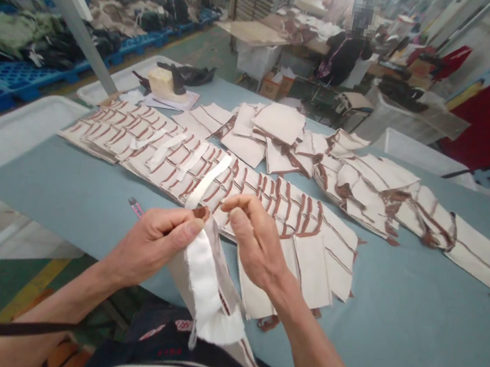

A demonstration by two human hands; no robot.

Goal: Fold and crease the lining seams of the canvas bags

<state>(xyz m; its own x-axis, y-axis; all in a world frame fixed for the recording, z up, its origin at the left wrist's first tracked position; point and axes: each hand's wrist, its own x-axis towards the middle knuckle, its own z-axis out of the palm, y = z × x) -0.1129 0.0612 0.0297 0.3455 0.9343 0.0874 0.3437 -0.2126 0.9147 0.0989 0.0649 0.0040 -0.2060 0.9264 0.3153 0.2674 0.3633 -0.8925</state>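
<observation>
We log a white fabric strip [205, 290], soft with a fuzzy edge, its top pinched under the thumb of the left hand [153, 243] and the rest hanging toward the lap. Beneath it lies a cream panel [182, 283] with brown trim, tilted off the counter [416, 315] edge.

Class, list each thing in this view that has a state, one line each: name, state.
Left hand: shut on the white strip.
Right hand: fingertips pinched together just above the strip.
White strip: held, hanging down.
Cream fabric pieces: flat on the table, overlapping in rows.
Pink-handled tool: lying on the table, partly hidden by the left hand.
</observation>
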